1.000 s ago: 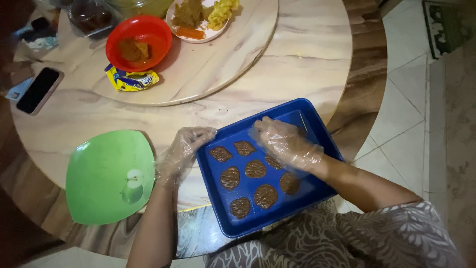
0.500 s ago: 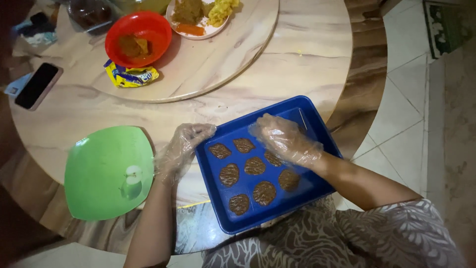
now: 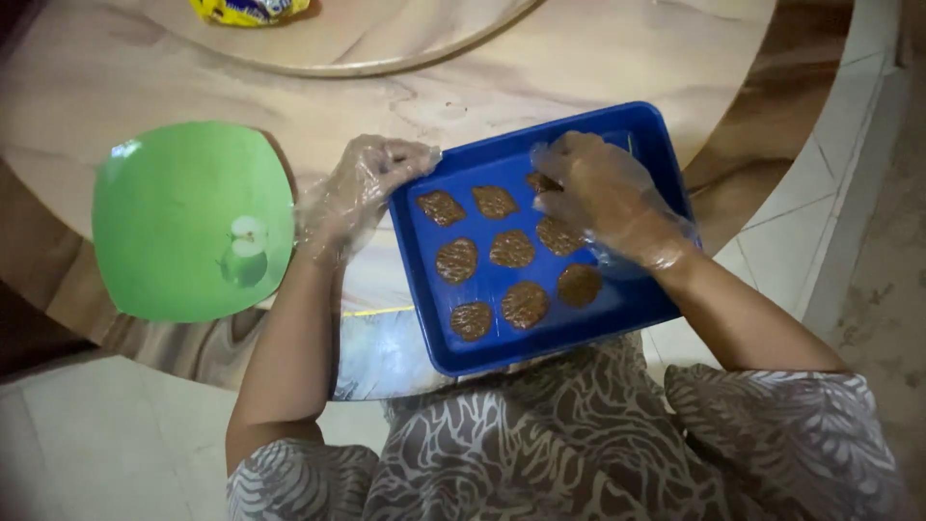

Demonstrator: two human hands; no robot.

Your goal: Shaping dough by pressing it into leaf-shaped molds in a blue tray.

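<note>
left hand (image 3: pixel 362 193), in a clear plastic glove, fingers curled on the 9 o'clock rim of the blue rectangular plastic tray (image 3: pixel 627 309). right hand (image 3: pixel 603 198), gloved, fingers together, pressing a flat brown patty (image 3: pixel 542 181) at the tray's 1 o'clock. step: shaping patties; next needs gentle, even pressure. green square plate (image 3: pixel 183 222) at 9 o'clock.
</note>
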